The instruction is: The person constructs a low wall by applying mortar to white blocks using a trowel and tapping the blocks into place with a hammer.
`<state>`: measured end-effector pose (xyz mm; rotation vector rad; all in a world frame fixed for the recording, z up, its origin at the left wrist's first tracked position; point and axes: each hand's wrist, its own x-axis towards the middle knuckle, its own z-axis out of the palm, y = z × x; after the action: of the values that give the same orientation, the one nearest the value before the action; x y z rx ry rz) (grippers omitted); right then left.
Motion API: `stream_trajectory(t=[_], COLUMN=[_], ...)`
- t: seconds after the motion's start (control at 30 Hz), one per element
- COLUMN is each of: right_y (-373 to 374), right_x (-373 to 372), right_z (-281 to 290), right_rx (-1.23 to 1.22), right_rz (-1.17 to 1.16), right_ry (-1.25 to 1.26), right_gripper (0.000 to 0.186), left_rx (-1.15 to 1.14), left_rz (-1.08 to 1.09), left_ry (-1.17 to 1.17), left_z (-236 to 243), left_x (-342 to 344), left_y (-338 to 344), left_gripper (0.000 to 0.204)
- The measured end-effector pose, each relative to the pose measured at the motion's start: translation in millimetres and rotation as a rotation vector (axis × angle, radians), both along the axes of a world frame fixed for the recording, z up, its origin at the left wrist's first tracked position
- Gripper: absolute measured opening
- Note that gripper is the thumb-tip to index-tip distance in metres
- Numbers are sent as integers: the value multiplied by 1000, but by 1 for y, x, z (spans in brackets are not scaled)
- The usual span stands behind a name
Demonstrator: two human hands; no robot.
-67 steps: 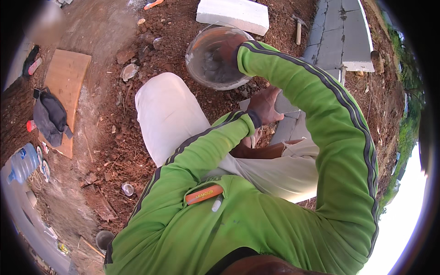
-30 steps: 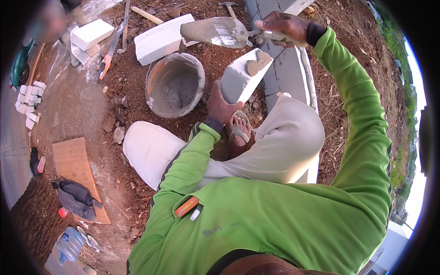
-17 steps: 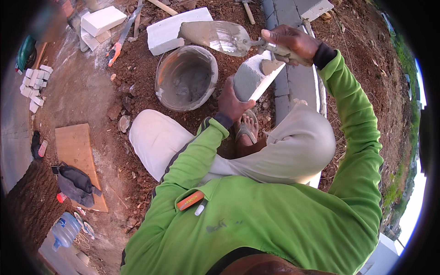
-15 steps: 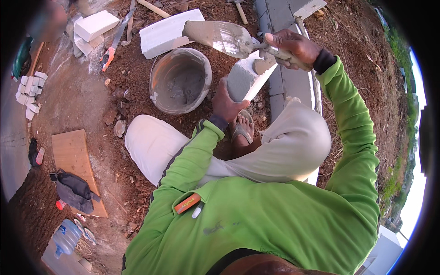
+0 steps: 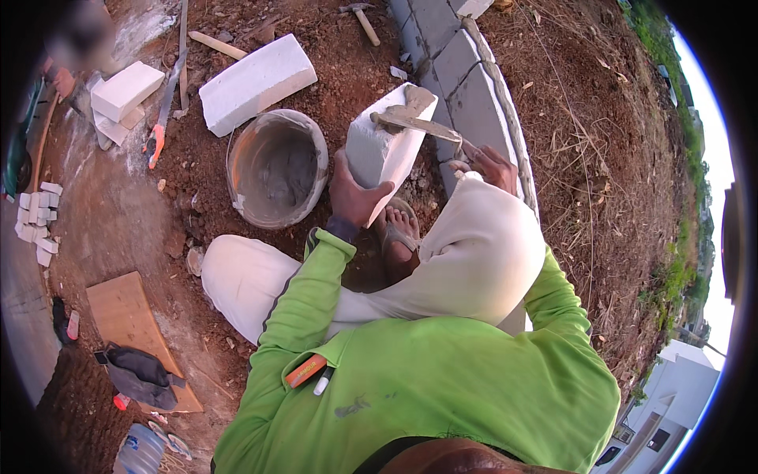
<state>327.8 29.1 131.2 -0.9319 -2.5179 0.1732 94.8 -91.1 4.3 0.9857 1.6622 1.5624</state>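
One pale block (image 5: pixel 380 154) sets the geometry. Clock centred on it, 12 = straight away from me. Its long axis runs 7 to 1, near end toward me.

My left hand (image 5: pixel 355 189) is the nearer one: at 7, gripping the near end, fingers round the shaded left face, thumb over the bright side face. My right hand (image 5: pixel 495 168) is out at about 4, apart from the block and partly hidden by my right knee (image 5: pixel 483 237). It's wrapped round the handle of the trowel (image 5: pixel 417 125), so it gets to the block only through the tool. From that hand the blade points to about 10, so it lies across the block's axis, nearly edge-on to my view.

Smear of mortar (image 5: pixel 418 96) sits on the far end, toward 1, right by the blade. Blade touching the block or just above it: can't tell. Block looks tilted; can't see whether anything but my left hand supports it.

Bucket (image 5: pixel 237 182) between 8 and 9, on my left hand's side, mouth facing up at me, grey mix (image 5: pixel 292 172) inside. Laid block wall (image 5: pixel 474 107) at 2, right hand's side. Spare block (image 5: pixel 257 85) at 10, lying on the soil (image 5: pixel 339 67), its own axis roughly 8 to 2. Sandalled foot (image 5: pixel 401 235) at 6, close under the near end.
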Motion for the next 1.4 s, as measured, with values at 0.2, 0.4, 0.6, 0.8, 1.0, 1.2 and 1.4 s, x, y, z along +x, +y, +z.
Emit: stream_trajectory(t=[0.2, 0.4, 0.6, 0.8, 1.0, 1.2, 1.4], right_y=[1, -1, 1, -32, 9, 18, -74], right_x=[34, 27, -1, 44, 39, -132, -267], right_z=[-22, -20, -69, -21, 38, 134, 46], right_rx=[123, -148, 2, -59, -116, -116, 37], right_rz=[75, -293, -250, -201, -80, 704, 882], right_ry=[-19, 102, 62, -119, 64, -264, -891], right_gripper=[47, 43, 46, 51, 39, 45, 11], left_rx=[-7, -4, -52, -14, -87, -1, -104], left_rz=[21, 26, 6, 19, 38, 80, 28], left_ry=[17, 70, 79, 67, 53, 161, 276], left_z=[4, -4, -2, -8, 5, 6, 0], left_x=[1, 2, 2, 0, 0, 12, 12], left_y=[-1, 3, 5, 3, 8, 8, 1], left_gripper=[80, 84, 87, 88, 88, 91, 98])
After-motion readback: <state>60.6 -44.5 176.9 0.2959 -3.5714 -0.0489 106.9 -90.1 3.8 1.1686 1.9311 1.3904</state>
